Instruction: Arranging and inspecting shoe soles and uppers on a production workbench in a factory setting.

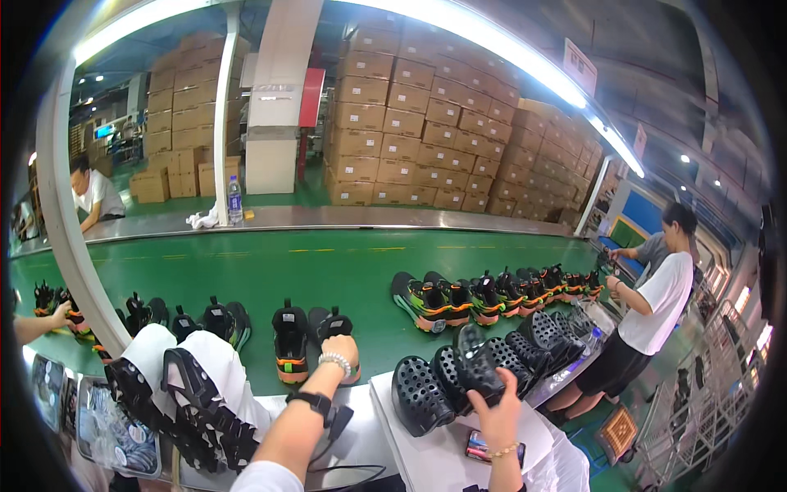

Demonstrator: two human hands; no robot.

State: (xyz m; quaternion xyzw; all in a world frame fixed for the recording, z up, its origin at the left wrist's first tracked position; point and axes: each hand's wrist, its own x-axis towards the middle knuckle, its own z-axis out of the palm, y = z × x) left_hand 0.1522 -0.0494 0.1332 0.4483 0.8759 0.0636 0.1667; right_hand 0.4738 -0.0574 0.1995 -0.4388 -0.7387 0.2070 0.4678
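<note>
Two black sneakers with orange soles stand side by side on the green work surface [328, 254] in front of me. My left hand [338, 353] is closed at the ankle opening of the right-hand sneaker [326, 318]. The left-hand sneaker [289, 334] of that pair stands untouched beside it. At the right, my right hand [498, 406] grips a black clog with holes [474, 354], tilted up above a row of similar clogs [418, 394]. These clogs stand on a white-covered table [389, 410] at the edge of the green surface.
Black strappy shoes with white stuffing [205, 394] lie at the near left, beside a clear plastic bin [98, 435]. A row of sneakers [500, 293] runs off to the right. A phone-like object [485, 447] lies below the clogs. One person [660, 295] stands at the right.
</note>
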